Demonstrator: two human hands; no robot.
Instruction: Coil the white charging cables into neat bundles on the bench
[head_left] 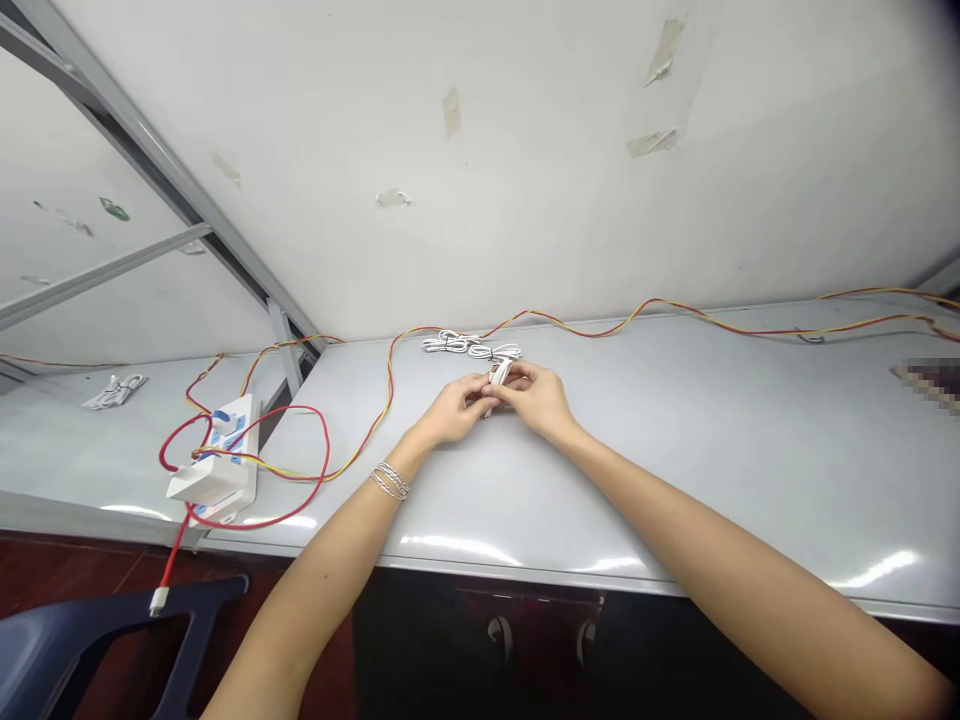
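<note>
Between my two hands is a bundled white cable [500, 373], held upright above the grey shelf. My left hand [454, 408] pinches its left side with thumb and fingers. From the right, my right hand [541, 398] grips the same bundle, its fingertips close to those of the left. Part of the bundle is hidden behind my fingers. Just beyond my hands, two more coiled white cables lie on the shelf: one coil [448, 342] to the left, and another coil [493, 352] partly behind the held bundle.
A white power strip [247, 440] with a plugged-in adapter [204, 480] and looped red cable [328, 440] sits at left. Twisted red-yellow wire [585, 328] runs along the back wall. Another white cable bundle [116, 391] lies far left. A blue plastic chair [90, 625] stands below the shelf edge.
</note>
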